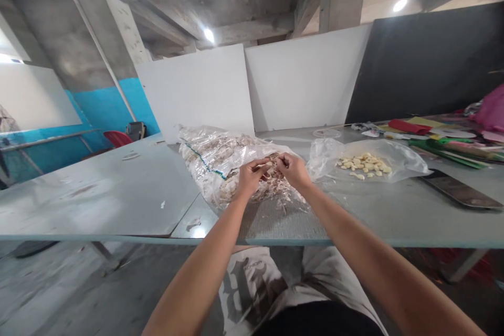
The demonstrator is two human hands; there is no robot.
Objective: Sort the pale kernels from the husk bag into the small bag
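Black garment (323,320) at lap, pale trousers (246,278) with dark print, then bare forearms across the edge of a grey surface (129,199). On it, dead ahead: loose pile of papery flakes (277,189), off-white to brown, thin and crumpled. Off to the right: dark phone (460,189), flat. Over the pile, left hand (251,176): thumb-and-finger pinch on a small pale piece (269,164), smooth-looking, flakes all around. Right hand (293,169) just beside: fingers bent together among the flakes, can't tell if gripping anything. Behind and left: big crinkled clear bag (192,160) full of the same flakes, blue-green strip (202,163) along one side. Right of the hands: cream-yellow, smooth, clove-like pieces (364,163), heaped in or on a second clear bag (409,157), can't tell which. Farther: red roll (409,126), green strips (449,153). At the back: two white panels (197,89), one black panel (425,63).
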